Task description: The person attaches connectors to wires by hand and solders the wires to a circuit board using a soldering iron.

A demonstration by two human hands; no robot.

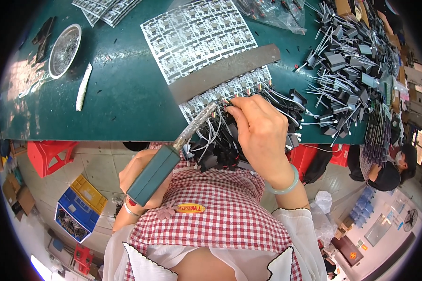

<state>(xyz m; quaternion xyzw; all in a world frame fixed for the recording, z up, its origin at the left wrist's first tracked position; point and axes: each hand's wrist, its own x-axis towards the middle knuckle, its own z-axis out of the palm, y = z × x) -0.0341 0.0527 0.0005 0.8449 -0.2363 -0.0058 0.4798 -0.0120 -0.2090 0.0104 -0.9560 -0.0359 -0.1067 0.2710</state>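
Left hand [138,180] wraps the teal-grey handle of a soldering iron [173,152], fingers closed round it; the foil-wrapped barrel runs up and right, tip meeting the near edge of the circuit board panel [199,35] just beside the right fingertips. Right hand [260,133], pale green bangle [286,185] at the wrist, pinches a wired black component against that panel edge; exactly which lead is hidden under the fingers. A grey strip [225,72] lies across the panel, pinning it to the green table [122,89].

Judgement: the joint wants the tip held steady on pad and lead together, component kept still, the loose white wires clear of the barrel.

Packages and labels: clear plastic bag [272,11] at the table's far edge, centre-right; yellow oval label [191,208] on the red-checked apron; blue and yellow crates [77,206] on the floor at left; brown cardboard box [16,196] far left. A round metal dish [64,50] sits at table left.
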